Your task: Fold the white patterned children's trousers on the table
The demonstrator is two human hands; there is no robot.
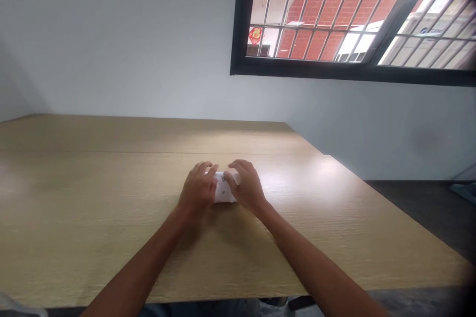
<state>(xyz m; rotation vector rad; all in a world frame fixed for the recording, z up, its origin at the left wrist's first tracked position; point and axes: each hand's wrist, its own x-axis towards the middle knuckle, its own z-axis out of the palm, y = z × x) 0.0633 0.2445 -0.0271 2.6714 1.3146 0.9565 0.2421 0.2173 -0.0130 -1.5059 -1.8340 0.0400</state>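
Between my hands, mid-table, sits a small white box (225, 193), with a few dark printed marks on top, too small to read. My left hand (197, 189) comes in from the left and my right hand (246, 185) from the right. Both are curled over the box, not spread, with left fingers (207, 170) and right fingers (238, 167) bent down onto its top and ends. So it's closed in from two sides, hands almost meeting above it and hiding much of the top. Can't tell how hard I'm pressing, or whether the box is slightly lifted; it looks seated on the wood.

Handling, my guess: light, probably card or stiff paper, so it should hold its shape but could dent if squeezed. Smooth faces may slip a bit on the veneer. Best hold is on the two opposite ends, fingertips only, not crushing the middle.

My forearms (316, 267) run up from the bottom of the view to the wrists. Under them is a light oak-veneer tabletop (92, 198), with a straight seam (148, 152) across it further out. Past the right edge is a dark floor (420, 208). Beyond that, a pale wall (111, 34), a black-framed barred window (334, 73), and a red brick wall (316, 10) outside.
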